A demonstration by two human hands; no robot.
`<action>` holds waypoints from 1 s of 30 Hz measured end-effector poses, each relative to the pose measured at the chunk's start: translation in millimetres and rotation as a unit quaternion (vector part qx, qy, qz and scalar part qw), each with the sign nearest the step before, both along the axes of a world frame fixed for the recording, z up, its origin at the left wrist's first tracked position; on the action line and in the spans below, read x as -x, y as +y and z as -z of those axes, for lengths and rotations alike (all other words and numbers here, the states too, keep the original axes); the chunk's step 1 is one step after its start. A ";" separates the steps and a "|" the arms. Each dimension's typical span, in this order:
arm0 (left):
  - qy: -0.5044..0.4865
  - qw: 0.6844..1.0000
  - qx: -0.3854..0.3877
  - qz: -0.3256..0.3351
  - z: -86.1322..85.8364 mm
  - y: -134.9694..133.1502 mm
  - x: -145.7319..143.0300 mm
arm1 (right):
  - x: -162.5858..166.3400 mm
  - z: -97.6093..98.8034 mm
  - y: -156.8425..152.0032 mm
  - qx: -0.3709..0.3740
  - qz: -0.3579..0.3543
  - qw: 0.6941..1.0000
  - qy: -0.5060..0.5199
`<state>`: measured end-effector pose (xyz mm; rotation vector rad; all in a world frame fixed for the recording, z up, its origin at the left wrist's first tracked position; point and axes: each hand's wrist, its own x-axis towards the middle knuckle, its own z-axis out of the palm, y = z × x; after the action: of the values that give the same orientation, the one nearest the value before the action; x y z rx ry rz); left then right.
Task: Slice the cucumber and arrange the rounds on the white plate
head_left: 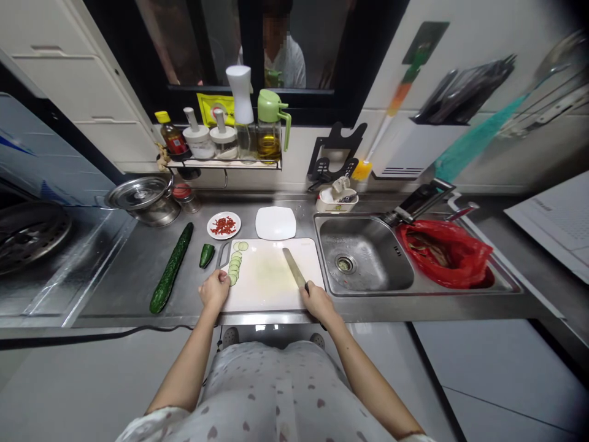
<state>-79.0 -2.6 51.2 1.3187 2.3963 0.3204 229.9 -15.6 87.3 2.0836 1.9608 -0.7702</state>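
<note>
A white cutting board (pixel 262 294) lies on the counter in front of me. Along its left side runs a row of overlapping cucumber slices (pixel 235 265). My left hand (pixel 215 291) is at the board's left edge, fingers closed beside the lowest slices; what they pinch, if anything, is hidden. In my right hand (pixel 318 301) is the handle of a kitchen knife (pixel 293 266), its blade lying over the right part of the board and pointing away from me. A cucumber end piece (pixel 207 255) and a whole cucumber (pixel 172 267) lie left of the board.
Behind the board are a plate of chopped red pieces (pixel 224 226) and a white square plate (pixel 275 223). A lidded pot (pixel 143 199) stands back left. On the right are the sink (pixel 368 252) and a red plastic bag (pixel 446 255). Bottles fill a wall rack (pixel 225 164).
</note>
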 end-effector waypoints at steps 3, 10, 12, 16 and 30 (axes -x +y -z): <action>0.008 0.999 -0.031 0.020 -0.2 6.5 -1.8 | 0.1 0.1 1.0 0.003 0.003 1.000 -0.002; 0.011 0.995 -0.077 0.058 -4.7 50.5 -21.4 | 1.6 -2.0 1.0 0.008 0.002 1.000 0.000; 0.015 0.994 -0.077 0.071 -6.9 67.2 -28.8 | 1.7 -2.4 0.9 0.010 0.003 1.000 0.000; 0.045 0.994 -0.053 0.086 -7.3 96.2 -36.9 | 1.4 -2.8 1.0 0.014 0.007 1.000 -0.001; 0.079 0.984 -0.030 0.154 -2.9 125.6 -25.1 | 1.0 -3.4 0.5 0.007 0.003 1.000 0.000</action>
<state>-53.9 123.0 54.1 1.7745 2.2713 0.2080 228.9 -15.1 90.7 2.0824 1.9440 -0.7827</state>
